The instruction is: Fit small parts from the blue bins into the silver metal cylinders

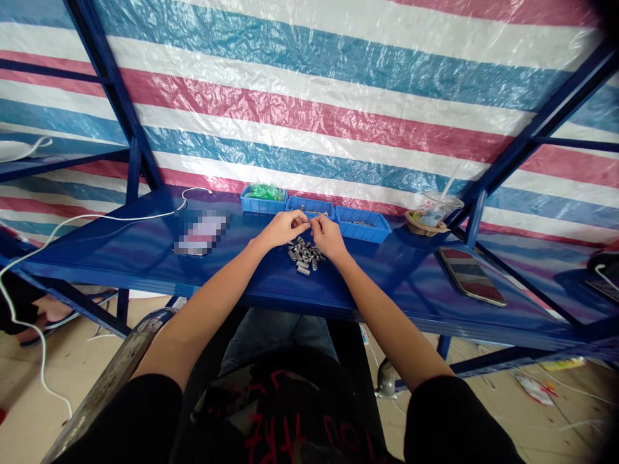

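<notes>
My left hand (285,228) and my right hand (327,236) meet fingertip to fingertip over the blue table. The fingers of both are pinched together, and whatever sits between them is too small to make out. Right below them lies a loose pile of small grey metal pieces (304,252). Just behind my hands stands a blue tray (325,207) with small metal parts, partly covered by my fingers. Beside it on the right, another blue tray (363,223) holds more small parts. A third blue tray (264,205), on the left, has green plastic items (265,192) in it.
On the blue table (120,248) lie a blurred-out phone-like object (203,233), a white cable (130,218) and, at right, a dark phone (471,276). A plastic cup (435,209) with a straw stands in a brown holder. Another person's feet (55,309) show at lower left.
</notes>
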`<state>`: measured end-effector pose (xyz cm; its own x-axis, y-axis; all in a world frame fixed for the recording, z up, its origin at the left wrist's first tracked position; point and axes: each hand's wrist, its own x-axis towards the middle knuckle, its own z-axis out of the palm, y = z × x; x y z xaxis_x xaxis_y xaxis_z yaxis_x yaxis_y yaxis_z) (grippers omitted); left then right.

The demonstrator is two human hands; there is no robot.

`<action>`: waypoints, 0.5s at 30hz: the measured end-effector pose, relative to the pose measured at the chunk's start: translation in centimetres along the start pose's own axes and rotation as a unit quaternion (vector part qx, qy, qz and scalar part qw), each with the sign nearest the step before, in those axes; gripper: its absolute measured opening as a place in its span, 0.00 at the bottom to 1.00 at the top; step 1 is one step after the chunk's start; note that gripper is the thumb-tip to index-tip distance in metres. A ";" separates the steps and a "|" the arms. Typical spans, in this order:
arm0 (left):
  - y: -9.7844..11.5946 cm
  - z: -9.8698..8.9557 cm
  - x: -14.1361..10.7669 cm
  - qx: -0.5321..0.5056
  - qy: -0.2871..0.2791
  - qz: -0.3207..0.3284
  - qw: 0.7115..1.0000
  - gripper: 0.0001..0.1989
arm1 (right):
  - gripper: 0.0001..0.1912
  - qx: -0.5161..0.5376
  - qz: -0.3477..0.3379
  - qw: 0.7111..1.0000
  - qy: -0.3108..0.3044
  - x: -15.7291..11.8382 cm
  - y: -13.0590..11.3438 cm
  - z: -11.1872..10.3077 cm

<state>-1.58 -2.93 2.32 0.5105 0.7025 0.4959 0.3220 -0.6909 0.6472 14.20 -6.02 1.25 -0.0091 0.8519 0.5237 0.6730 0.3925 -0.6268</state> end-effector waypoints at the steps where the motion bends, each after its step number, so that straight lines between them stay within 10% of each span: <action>1: 0.0 0.0 0.0 -0.003 0.001 0.005 1.000 0.11 | 0.11 -0.004 0.000 1.000 0.004 0.0 0.1 0.0; 15: 0.3 0.3 0.1 -0.006 0.006 -0.015 1.000 0.08 | 0.16 0.018 -0.003 1.000 0.010 0.1 0.4 0.4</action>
<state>-1.18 -3.17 2.36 0.4916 0.7242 0.4835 0.3268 -0.6681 0.6684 14.19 -5.59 0.80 0.0020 0.8425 0.5386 0.6458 0.4102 -0.6440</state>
